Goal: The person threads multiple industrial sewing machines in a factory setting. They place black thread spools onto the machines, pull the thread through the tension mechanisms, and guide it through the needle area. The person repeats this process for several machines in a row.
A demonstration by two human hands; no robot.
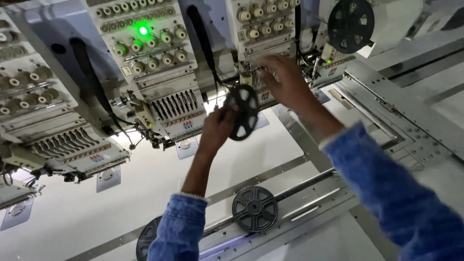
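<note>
My left hand [216, 129] holds a black spoked reel [243, 112] up in front of an embroidery machine head. My right hand [284, 79] reaches past it to the lower part of that head [263, 36], its fingers pinched near a small metal part; whether it grips anything I cannot tell. Both arms wear blue sleeves. A second black reel [254, 208] lies flat on the metal frame rail below my hands. Part of a third black reel [146, 238] shows at the bottom, behind my left sleeve.
A row of embroidery heads [159, 72] with tension knobs and a green light [143, 30] runs across the top. A large black reel [351, 24] is mounted at the upper right. White fabric [145, 179] lies under the heads, bordered by metal frame rails [386, 116].
</note>
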